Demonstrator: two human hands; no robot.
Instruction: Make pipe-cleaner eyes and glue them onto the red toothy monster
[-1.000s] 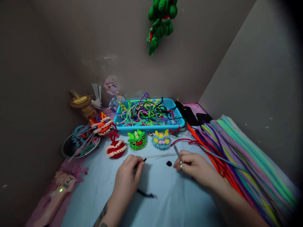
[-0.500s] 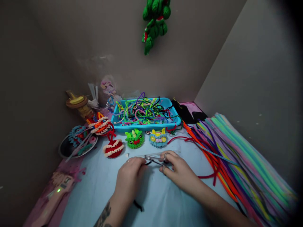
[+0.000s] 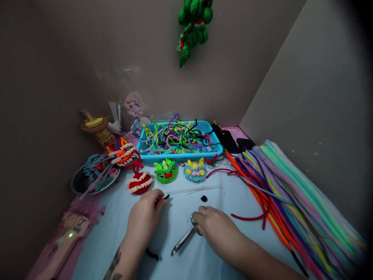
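Note:
My left hand (image 3: 145, 213) pinches a black pipe cleaner (image 3: 166, 197); its short end sticks out past the fingertips. A longer black length shows on the cloth beneath that wrist. My right hand (image 3: 217, 227) is closed on the ring handles of metal scissors (image 3: 183, 240), whose shut blades point down and left, low over the cloth. A small black coil (image 3: 203, 198) lies just beyond the right hand. Behind both hands rests a thin clear stick (image 3: 194, 190). Further back sit a green fuzzy animal head (image 3: 166, 172), a blue and yellow one (image 3: 195, 171) and a red and cream piece (image 3: 140, 183).
A blue tray (image 3: 180, 157) full of pipe cleaner scraps stands at the back. Bundled coloured pipe cleaners (image 3: 294, 186) cover the right side, with red strands reaching inward. On the left are a metal bowl (image 3: 76, 184) and a pink glue gun (image 3: 65, 249). Green figures (image 3: 194, 31) hang above.
The scissors have swung from the black pipe cleaner down toward me, and their blades have shut. My left hand has drawn left with the pipe cleaner. The black coil has come into view.

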